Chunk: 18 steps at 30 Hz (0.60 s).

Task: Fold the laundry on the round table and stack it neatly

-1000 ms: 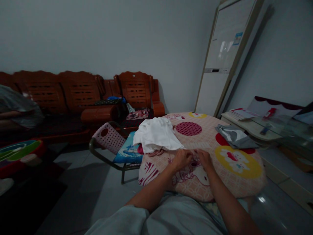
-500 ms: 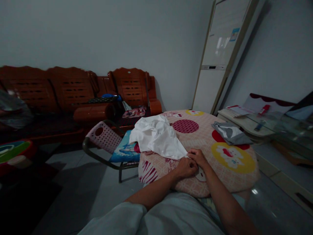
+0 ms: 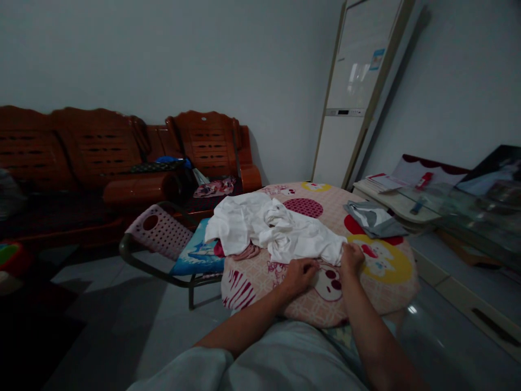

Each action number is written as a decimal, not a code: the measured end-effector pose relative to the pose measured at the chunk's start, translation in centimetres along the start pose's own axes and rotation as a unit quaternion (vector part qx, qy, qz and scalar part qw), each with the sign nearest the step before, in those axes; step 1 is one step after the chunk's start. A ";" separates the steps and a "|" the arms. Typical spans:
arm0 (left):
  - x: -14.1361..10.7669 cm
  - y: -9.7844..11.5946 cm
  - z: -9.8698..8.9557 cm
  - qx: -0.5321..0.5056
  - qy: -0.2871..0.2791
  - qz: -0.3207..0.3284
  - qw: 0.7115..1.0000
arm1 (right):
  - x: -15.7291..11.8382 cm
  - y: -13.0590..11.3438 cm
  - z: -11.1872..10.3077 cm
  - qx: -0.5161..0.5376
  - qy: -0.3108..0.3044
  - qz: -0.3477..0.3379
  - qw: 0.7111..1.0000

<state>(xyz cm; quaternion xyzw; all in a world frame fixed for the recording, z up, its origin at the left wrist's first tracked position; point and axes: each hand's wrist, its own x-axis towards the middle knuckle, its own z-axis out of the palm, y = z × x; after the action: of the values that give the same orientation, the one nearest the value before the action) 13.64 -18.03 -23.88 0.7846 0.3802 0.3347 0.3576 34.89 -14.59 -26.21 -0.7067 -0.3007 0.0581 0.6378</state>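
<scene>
A crumpled white garment lies stretched across the patterned tablecloth. My right hand is closed on its right end. At the garment's near edge my left hand has its fingers curled together; whether cloth is pinched in them is hidden. Under the garment's left part, a dusty-pink cloth and a bit of magenta fabric show. A folded grey and white garment rests on the table's right side, apart from my hands.
Left of the table stands a chair with a pink perforated back and a blue cushion. Behind are wooden sofas with cloths on one seat. A tall white air conditioner fills the corner. Papers lie on a cabinet at right.
My right hand has moved right, drawing the white garment's end along and spreading it over the table. My hands, close together before, are now apart. The view has turned slightly right.
</scene>
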 end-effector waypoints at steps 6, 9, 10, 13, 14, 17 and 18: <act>2.9 -2.0 -4.7 0.107 0.231 0.031 0.967 | 0.0 0.1 0.3 0.004 -0.019 -0.012 1.000; 4.4 -3.5 -7.8 0.208 0.300 0.034 0.930 | 0.1 -0.1 0.2 0.002 -0.019 -0.007 1.000; 4.7 -4.1 -8.5 0.238 0.299 0.019 0.924 | 0.0 -0.3 0.1 -0.002 -0.019 -0.005 1.000; 4.5 -6.0 -9.2 0.287 0.265 -0.030 0.920 | -0.5 -1.1 -0.2 -0.027 -0.029 -0.017 0.999; 4.2 -6.5 -9.1 0.291 0.256 -0.041 0.921 | -0.7 -1.3 -0.2 -0.036 -0.041 -0.029 0.998; 3.4 -7.3 -8.6 0.275 0.261 -0.067 0.923 | -1.3 -1.7 0.1 -0.044 -0.128 -0.094 0.986; 3.3 -7.4 -8.5 0.261 0.269 -0.075 0.924 | -1.5 -1.6 0.3 -0.044 -0.170 -0.128 0.976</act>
<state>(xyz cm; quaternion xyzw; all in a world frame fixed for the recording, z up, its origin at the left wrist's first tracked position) 5.80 -9.34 -24.63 0.6998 0.5934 0.3948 0.0485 32.97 -15.06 -25.17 -0.6693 -0.4950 0.0823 0.5480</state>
